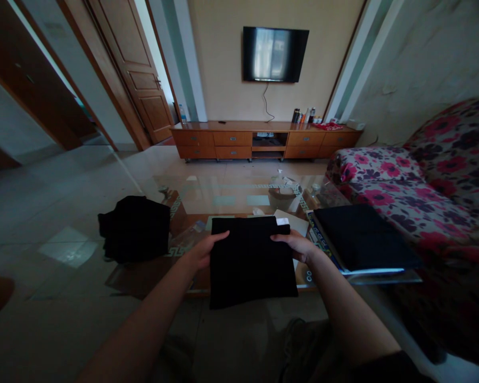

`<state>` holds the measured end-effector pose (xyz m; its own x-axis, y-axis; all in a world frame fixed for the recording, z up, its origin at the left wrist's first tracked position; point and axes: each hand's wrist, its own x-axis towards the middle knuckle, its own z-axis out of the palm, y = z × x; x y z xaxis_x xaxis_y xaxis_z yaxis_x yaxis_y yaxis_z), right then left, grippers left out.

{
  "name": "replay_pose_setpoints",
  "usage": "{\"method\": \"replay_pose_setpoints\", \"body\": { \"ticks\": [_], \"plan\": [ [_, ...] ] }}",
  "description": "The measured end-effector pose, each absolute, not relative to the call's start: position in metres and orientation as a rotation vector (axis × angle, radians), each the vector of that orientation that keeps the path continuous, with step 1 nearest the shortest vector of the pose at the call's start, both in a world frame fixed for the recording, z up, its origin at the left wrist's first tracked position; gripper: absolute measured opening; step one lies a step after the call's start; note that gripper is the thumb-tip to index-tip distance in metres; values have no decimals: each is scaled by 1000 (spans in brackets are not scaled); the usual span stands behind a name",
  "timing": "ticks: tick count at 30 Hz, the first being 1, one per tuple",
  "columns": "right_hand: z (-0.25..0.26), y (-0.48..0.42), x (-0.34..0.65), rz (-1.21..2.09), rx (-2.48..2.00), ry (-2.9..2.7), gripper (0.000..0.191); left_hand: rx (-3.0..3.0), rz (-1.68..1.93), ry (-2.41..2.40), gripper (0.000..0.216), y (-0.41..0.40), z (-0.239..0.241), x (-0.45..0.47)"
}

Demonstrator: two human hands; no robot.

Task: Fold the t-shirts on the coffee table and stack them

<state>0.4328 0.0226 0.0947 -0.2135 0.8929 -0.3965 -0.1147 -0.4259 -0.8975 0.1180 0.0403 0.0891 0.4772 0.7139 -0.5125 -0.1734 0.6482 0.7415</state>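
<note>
Between my two hands is a flat, folded piece of black clothing (pixel 252 266), roughly square, with a white label at its upper right edge. My left hand (pixel 205 250) pinches its left edge, thumb on top and the other fingers underneath. On the right edge, my right hand (pixel 297 244) grips it the same way. A loosely bunched black garment (pixel 138 229) lies on the left part of the glass table (pixel 207 186). At the right, another folded black garment (pixel 367 236) rests on a stack of flat, book-like items.
A sofa with a floral cover (pixel 387 170) stands along the right side. Beneath the glass is a bin (pixel 283 198) beyond the far edge. A low wooden TV cabinet (pixel 233 139) with bottles on it stands by the far wall, under a television (pixel 275 55).
</note>
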Motion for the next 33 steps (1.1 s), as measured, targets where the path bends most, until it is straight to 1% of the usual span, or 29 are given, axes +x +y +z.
{"method": "replay_pose_setpoints", "body": {
  "ticks": [3, 7, 11, 14, 18, 22, 26, 30, 33],
  "plan": [
    [107, 21, 435, 1668, -1211, -1070, 52, 750, 697, 896, 44, 35, 100, 110],
    [120, 15, 434, 1673, -1130, -1106, 51, 819, 828, 853, 55, 27, 114, 103],
    [130, 7, 432, 1626, -1101, -1161, 45, 851, 934, 855, 48, 20, 122, 102],
    [135, 3, 431, 1593, -1090, -1221, 44, 888, 945, 897, 44, 16, 128, 103],
    [140, -1, 430, 1548, -1085, -1249, 46, 922, 939, 891, 46, 12, 133, 102],
    [142, -3, 429, 1554, -1163, -1199, 46, 921, 954, 895, 46, 11, 131, 101],
    [138, -2, 429, 1538, -1164, -1179, 49, 939, 976, 927, 44, 13, 128, 97],
    [133, 1, 434, 1581, -1083, -1182, 41, 942, 973, 948, 44, 12, 126, 96],
    [133, 2, 438, 1564, -1076, -1232, 41, 938, 970, 930, 45, 10, 124, 99]
  ]
}}
